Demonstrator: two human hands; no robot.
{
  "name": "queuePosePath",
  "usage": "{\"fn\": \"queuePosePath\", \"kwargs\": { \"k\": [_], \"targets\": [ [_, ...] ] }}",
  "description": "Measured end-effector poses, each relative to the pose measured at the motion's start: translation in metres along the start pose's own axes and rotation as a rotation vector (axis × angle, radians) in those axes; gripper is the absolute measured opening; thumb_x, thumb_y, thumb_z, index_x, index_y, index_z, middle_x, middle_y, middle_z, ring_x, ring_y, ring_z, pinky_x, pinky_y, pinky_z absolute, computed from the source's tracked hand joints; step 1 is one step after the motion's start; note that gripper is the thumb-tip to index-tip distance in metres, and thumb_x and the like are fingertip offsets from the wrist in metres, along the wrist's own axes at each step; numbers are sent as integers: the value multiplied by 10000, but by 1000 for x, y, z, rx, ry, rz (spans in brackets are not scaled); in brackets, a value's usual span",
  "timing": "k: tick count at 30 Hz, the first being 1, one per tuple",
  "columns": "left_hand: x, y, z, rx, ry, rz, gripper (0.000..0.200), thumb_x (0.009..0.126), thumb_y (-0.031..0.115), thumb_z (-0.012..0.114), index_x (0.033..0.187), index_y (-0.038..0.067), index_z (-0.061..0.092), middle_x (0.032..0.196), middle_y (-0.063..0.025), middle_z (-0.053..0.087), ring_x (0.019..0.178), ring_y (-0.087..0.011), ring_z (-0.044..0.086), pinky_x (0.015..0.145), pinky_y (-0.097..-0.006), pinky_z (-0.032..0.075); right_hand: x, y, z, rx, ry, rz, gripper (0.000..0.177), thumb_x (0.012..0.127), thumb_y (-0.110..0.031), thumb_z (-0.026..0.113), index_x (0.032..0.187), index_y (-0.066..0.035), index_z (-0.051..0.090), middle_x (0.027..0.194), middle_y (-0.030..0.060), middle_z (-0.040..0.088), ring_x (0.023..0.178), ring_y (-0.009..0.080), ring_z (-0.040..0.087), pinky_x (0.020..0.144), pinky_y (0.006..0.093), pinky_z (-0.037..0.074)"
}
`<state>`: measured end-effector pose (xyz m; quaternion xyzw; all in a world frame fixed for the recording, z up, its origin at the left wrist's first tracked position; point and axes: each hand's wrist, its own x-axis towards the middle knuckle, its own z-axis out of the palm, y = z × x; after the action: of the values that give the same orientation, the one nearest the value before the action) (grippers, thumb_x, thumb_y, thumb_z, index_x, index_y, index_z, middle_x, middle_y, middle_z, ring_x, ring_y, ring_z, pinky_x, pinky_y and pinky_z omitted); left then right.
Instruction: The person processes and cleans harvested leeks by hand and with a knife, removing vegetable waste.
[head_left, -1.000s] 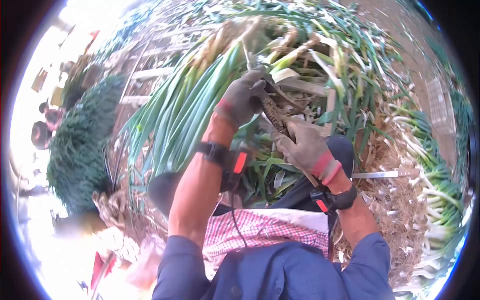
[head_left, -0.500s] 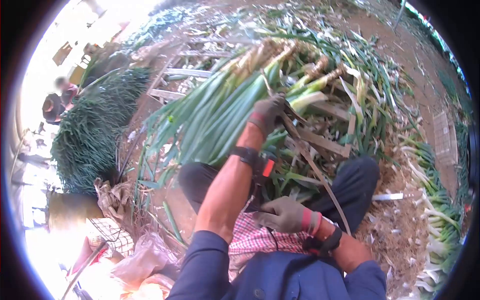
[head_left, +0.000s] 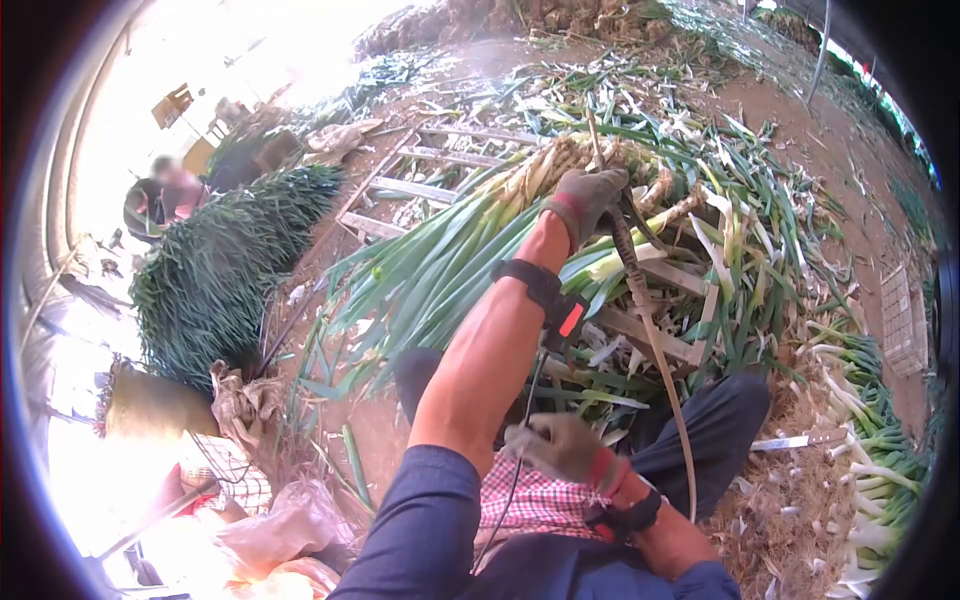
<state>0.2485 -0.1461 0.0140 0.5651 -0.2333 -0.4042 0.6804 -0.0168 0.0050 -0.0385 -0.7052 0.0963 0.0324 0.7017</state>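
My left hand, in a grey-brown glove, is stretched out over the green onions, closed round the end of a hose. A thin nozzle tip points away beyond the fist, while the tan hose runs back past my right thigh. Just beneath that hand lies a pile of long green onions, leaves to the left and roots toward the far side. My gloved right hand hovers over my lap with its fingers curled in, slightly blurred, and nothing visible in them. A dark cable hangs close to its fingertips.
Wooden slats sit under the onions, amid leaf scraps. White-stemmed onions line the right, near a knife-like blade. A big green bundle stands left, a person behind it. A plastic crate lies far right.
My left hand with the hose appears slightly farther right and forward relative to the onions. My right hand has shifted a little, fingers still curled. The whole view has tilted upward.
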Motion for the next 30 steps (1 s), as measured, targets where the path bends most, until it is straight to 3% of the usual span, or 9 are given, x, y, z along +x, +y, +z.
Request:
{"fn": "queuePosePath", "kwargs": {
  "k": [1,4,5,6,9,16,19,22,30],
  "targets": [
    [4,5,5,6,34,-25,320,930,307,708,931,-13,702,841,-98,685,660,-236,670,557,-390,589,-7,1,0,28,-142,81,329,1026,-270,609,1036,34,733,872,80,765,778,100,686,702,279,548],
    [3,27,27,65,119,-67,338,939,315,703,978,-20,698,879,-110,696,657,-237,680,555,-403,597,-19,-3,3,-41,-268,46,305,1025,-261,604,984,3,750,815,72,748,737,109,671,669,309,533],
    [-1,39,34,152,132,-169,292,959,273,720,1131,41,674,1024,-104,696,826,-276,721,718,-470,638,-22,-7,2,-68,-265,88,302,1021,-261,604,949,-9,754,781,78,737,704,122,664,652,321,524],
    [-3,38,36,151,117,-153,311,953,289,729,1130,40,674,1024,-106,696,811,-265,714,700,-458,630,-21,-1,6,-182,-58,-97,461,1005,-402,637,747,-22,672,607,160,584,562,300,580,582,422,446],
    [3,24,40,98,65,-91,355,941,328,742,1089,11,680,992,-104,691,773,-240,686,654,-425,596,-17,8,9,-202,116,-153,508,997,-431,638,699,-20,653,630,206,566,584,392,558,576,451,445],
    [11,14,51,115,21,-110,292,962,285,711,1035,3,687,964,-123,691,800,-238,710,717,-411,642,-16,1,-2,-20,288,8,473,993,-398,645,743,-3,715,573,190,571,498,288,542,542,416,444],
    [8,14,62,96,22,-80,265,906,299,723,945,38,703,805,-58,668,629,-186,638,542,-381,559,-13,12,-10,-26,331,21,466,1001,-391,633,775,4,734,568,181,578,494,259,550,537,399,451],
    [5,17,74,75,13,-94,277,909,310,722,951,37,708,821,-54,678,663,-177,638,570,-383,558,-10,6,-20,-19,385,30,474,1003,-383,628,755,10,724,557,173,580,490,246,563,532,394,451],
    [-10,-7,68,13,-148,-53,294,973,322,663,1075,48,700,969,-80,702,828,-194,693,698,-366,596,-31,6,-42,-433,141,-152,459,1001,-462,603,800,-59,687,752,175,671,700,369,650,666,444,501]
  ]
}}
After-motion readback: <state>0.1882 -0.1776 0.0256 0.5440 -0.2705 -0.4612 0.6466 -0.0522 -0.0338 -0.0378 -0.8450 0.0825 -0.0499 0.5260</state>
